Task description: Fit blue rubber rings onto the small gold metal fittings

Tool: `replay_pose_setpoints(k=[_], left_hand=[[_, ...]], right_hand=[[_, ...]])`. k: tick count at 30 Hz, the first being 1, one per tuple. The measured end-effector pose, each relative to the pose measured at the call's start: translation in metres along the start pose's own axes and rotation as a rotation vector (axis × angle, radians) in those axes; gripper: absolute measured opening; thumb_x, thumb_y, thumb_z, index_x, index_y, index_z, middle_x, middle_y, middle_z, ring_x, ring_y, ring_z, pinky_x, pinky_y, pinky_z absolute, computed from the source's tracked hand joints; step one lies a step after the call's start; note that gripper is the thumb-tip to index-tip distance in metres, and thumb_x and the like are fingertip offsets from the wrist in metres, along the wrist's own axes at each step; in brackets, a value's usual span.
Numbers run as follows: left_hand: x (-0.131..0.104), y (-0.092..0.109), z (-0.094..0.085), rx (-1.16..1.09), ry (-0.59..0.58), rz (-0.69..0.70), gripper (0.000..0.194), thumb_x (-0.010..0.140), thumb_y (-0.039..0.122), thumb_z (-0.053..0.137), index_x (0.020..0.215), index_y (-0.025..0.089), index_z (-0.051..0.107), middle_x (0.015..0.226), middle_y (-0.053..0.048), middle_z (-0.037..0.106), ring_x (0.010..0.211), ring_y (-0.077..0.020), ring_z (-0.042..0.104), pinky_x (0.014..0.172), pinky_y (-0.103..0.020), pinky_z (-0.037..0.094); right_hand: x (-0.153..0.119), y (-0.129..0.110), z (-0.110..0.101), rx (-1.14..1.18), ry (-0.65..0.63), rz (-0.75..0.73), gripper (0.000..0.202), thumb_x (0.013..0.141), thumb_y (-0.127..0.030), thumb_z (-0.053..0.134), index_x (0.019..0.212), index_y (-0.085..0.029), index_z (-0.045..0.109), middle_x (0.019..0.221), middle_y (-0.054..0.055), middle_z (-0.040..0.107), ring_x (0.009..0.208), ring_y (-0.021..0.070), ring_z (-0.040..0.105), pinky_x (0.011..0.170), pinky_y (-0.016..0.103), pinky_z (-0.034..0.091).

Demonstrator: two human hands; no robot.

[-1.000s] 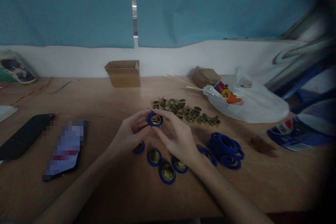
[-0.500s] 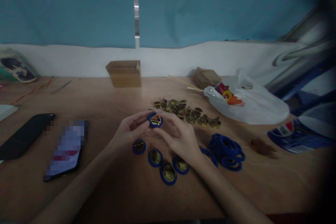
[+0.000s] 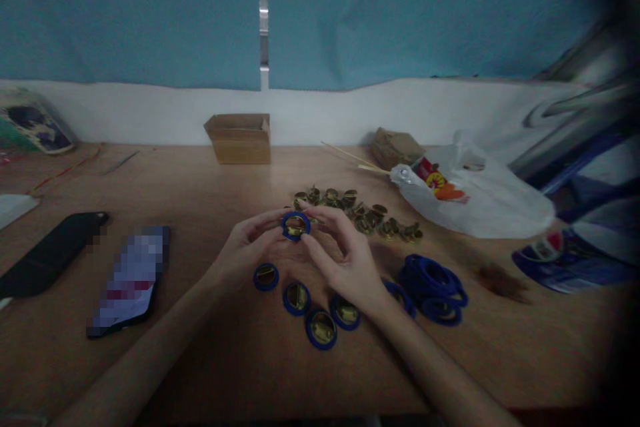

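Observation:
Between my hands, above the table, is a round brass pin-back badge point(image 3: 295, 227) with a blue ring around its rim, its pin side facing me. My left hand point(image 3: 245, 247) pinches its left edge between thumb and fingers. On the opposite edge, my right hand point(image 3: 345, 257) has its thumb at the lower right and a fingertip near the top. Below them lie several blue-ringed brass badges, including one at the left point(image 3: 266, 276) and one closest to me point(image 3: 321, 328). Loose blue rings point(image 3: 433, 283) are heaped right of my right hand. Bare brass pin-backs point(image 3: 370, 217) are piled behind it.
An open cardboard box point(image 3: 241, 148) stands by the wall. Farther right are a crumpled brown package point(image 3: 395, 148), a white plastic bag point(image 3: 500, 203) and a blue cup point(image 3: 575, 260). A phone point(image 3: 133, 280) and a black flat object point(image 3: 53, 255) lie at left.
The badge has tilted to show more of its pin side. My right thumb and index finger have spread slightly around it, while my left hand keeps its pinch. The view has shifted a little.

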State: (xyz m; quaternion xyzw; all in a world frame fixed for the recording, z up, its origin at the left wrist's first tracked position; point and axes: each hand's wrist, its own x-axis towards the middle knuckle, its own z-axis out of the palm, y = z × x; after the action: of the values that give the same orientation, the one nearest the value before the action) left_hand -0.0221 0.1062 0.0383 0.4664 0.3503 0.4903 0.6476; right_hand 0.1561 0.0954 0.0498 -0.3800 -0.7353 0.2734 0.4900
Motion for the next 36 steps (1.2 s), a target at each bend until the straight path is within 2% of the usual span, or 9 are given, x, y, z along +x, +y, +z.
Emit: replay_pose_setpoints(k=[4,7,12,17,19,22,26,32,36], left_hand=[[-0.0004,-0.0005,0.0014,-0.003,0.020,-0.005,0.036,0.080,0.027,0.068,0.115,0.017,0.066,0.119,-0.010,0.068,0.109,-0.0240,0.064,0.093,-0.033,0.051],[-0.0015,-0.0009,0.0028,0.008,0.022,-0.017,0.035,0.080,0.025,0.068,0.114,0.018,0.066,0.117,-0.008,0.069,0.109,-0.0231,0.064,0.094,-0.033,0.051],[-0.0028,-0.0014,0.0031,0.057,0.039,0.013,0.037,0.079,0.026,0.068,0.115,0.018,0.065,0.119,-0.009,0.068,0.112,-0.0237,0.063,0.097,-0.036,0.049],[-0.0029,-0.0001,0.0026,0.081,0.015,0.044,0.037,0.078,0.025,0.069,0.115,0.019,0.065,0.119,-0.008,0.068,0.111,-0.0239,0.063,0.098,-0.037,0.048],[-0.0033,0.0013,0.0032,0.103,0.017,0.052,0.035,0.079,0.025,0.068,0.113,0.018,0.066,0.120,-0.008,0.068,0.113,-0.0239,0.062,0.099,-0.036,0.048],[-0.0044,0.0031,0.0045,0.109,0.006,0.046,0.036,0.079,0.025,0.068,0.114,0.018,0.065,0.122,-0.009,0.067,0.113,-0.0239,0.062,0.098,-0.036,0.048],[-0.0050,0.0034,0.0053,0.121,0.008,0.053,0.036,0.079,0.023,0.068,0.114,0.018,0.064,0.120,-0.008,0.068,0.110,-0.0224,0.064,0.094,-0.033,0.051],[-0.0050,0.0015,0.0056,0.107,-0.003,0.054,0.034,0.081,0.022,0.066,0.115,0.018,0.064,0.117,-0.008,0.069,0.106,-0.0219,0.066,0.091,-0.032,0.053],[-0.0061,0.0007,0.0072,0.049,-0.023,0.045,0.035,0.082,0.022,0.066,0.117,0.018,0.062,0.117,-0.009,0.069,0.106,-0.0224,0.066,0.091,-0.033,0.053]], right_hand=[[0.0012,0.0055,0.0003,0.040,0.062,0.124,0.026,0.090,-0.023,0.053,0.116,-0.024,0.055,0.119,0.006,0.063,0.104,0.0185,0.063,0.087,0.034,0.054],[0.0016,0.0081,0.0008,0.054,0.019,0.212,0.027,0.091,-0.026,0.052,0.117,-0.023,0.055,0.116,0.007,0.066,0.098,0.0188,0.065,0.084,0.035,0.054],[0.0022,0.0060,0.0015,0.091,-0.090,0.237,0.027,0.094,-0.026,0.044,0.114,-0.023,0.061,0.115,0.005,0.067,0.106,0.0198,0.062,0.091,0.036,0.051],[0.0015,0.0039,0.0004,0.165,-0.132,0.303,0.031,0.094,-0.026,0.042,0.119,-0.023,0.059,0.119,0.005,0.066,0.086,0.0167,0.067,0.078,0.034,0.056],[0.0008,0.0044,-0.0001,0.166,-0.128,0.290,0.031,0.093,-0.026,0.043,0.120,-0.023,0.059,0.120,0.004,0.065,0.090,0.0170,0.067,0.078,0.033,0.056],[0.0003,0.0063,-0.0001,0.105,-0.114,0.216,0.031,0.093,-0.022,0.043,0.118,-0.023,0.060,0.118,0.004,0.066,0.103,0.0182,0.063,0.087,0.034,0.053],[0.0003,0.0085,0.0007,0.094,-0.120,0.197,0.031,0.093,-0.022,0.042,0.120,-0.023,0.059,0.114,0.005,0.067,0.097,0.0175,0.065,0.080,0.032,0.055],[0.0003,0.0049,-0.0009,0.093,-0.137,0.241,0.035,0.088,-0.018,0.045,0.121,-0.023,0.058,0.097,0.004,0.070,0.103,0.0211,0.063,0.083,0.036,0.054],[0.0016,0.0010,-0.0009,0.222,-0.141,0.263,0.037,0.084,-0.017,0.048,0.120,-0.022,0.057,0.106,0.005,0.068,0.094,0.0189,0.065,0.079,0.035,0.056]])
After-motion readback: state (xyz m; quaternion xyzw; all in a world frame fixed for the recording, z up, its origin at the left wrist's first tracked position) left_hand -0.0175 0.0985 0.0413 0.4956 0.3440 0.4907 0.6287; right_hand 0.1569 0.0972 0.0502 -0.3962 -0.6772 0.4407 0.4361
